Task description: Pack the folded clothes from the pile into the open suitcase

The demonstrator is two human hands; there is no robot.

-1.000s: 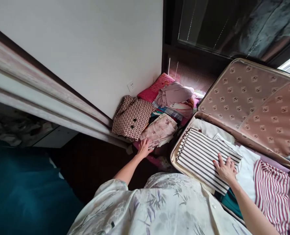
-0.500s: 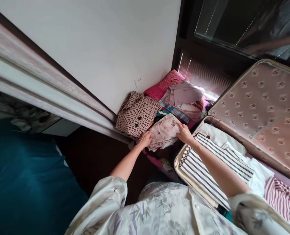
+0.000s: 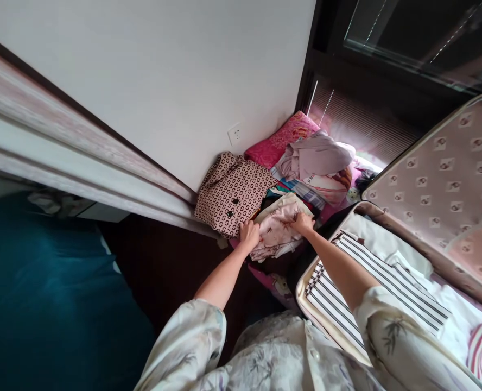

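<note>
A folded pink garment with a leaf print (image 3: 279, 220) lies on the clothes pile, its upper side wrinkled. My left hand (image 3: 249, 235) grips its left edge with the fingers curled. At the opposite side my right hand (image 3: 304, 222) pinches the cloth, pulling it into creases. Paler fabric shows around the edges of the garment. Touching the pile on the left is a tan bag with a dark geometric print (image 3: 235, 190), close to my left fingers.
An open suitcase (image 3: 302, 290) stands at the right, holding a black-and-white striped cloth (image 3: 371, 288) and white clothes. Behind the pile lie a mauve garment (image 3: 318, 155) and a bright pink cushion (image 3: 279, 138). A teal bed cover (image 3: 62, 304) is at the left.
My right hand has moved inward from the garment's right edge, and its fingers have closed on the cloth. The garment's top is more rumpled. The view has shifted slightly.
</note>
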